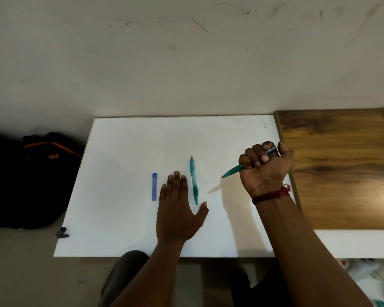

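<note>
Right hand (266,165) grips pen (233,170) — seemingly near board (131,140) edge.

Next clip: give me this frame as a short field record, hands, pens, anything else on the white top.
left hand: flat, palm down on the white tabletop, holding nothing
right hand: fist grips a teal plastic pen, tip pointing down-left; red thread wristband
second teal pen: lies on the top, beside the left hand, on its right
blue flat strip: lies left of the left hand
surroundings: black backpack with orange trim, left; brown wooden board, right
</note>
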